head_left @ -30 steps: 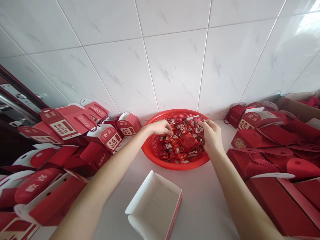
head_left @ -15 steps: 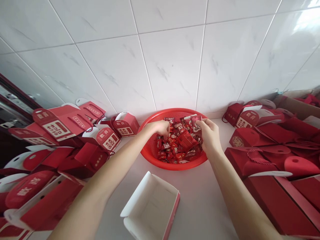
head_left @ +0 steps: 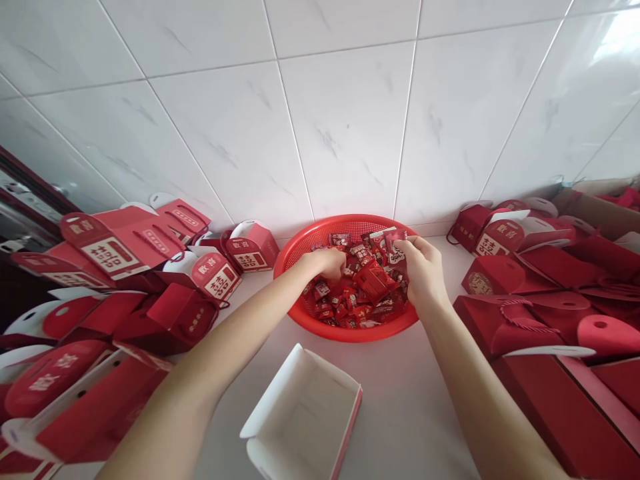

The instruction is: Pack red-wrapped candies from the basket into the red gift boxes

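Many small wrapped candies (head_left: pixel 350 300) in red packets fill a red plastic basket (head_left: pixel 300 310) with a perforated wall. Inside its left half, my left hand (head_left: pixel 332 263) has its fingers curled down among the candies; what lies between the fingertips is hidden. At the basket's right rim, my right hand (head_left: pixel 424 267) pinches a red and white candy packet (head_left: pixel 397 248) between thumb and fingers. In front of the basket stands an open box (head_left: pixel 313 413), white inside with a red outer side and nothing in it.
Red gift boxes (head_left: pixel 113 257) with white character labels are piled on the left. More red boxes (head_left: pixel 545 320) crowd the right side, with a brown carton (head_left: pixel 583 207) behind them. A white tiled wall (head_left: pixel 345 133) rises at the back.
My left hand has shifted slightly to the right and down within the basket. The right hand still holds its candy packet at the right rim. The view has tilted a little.
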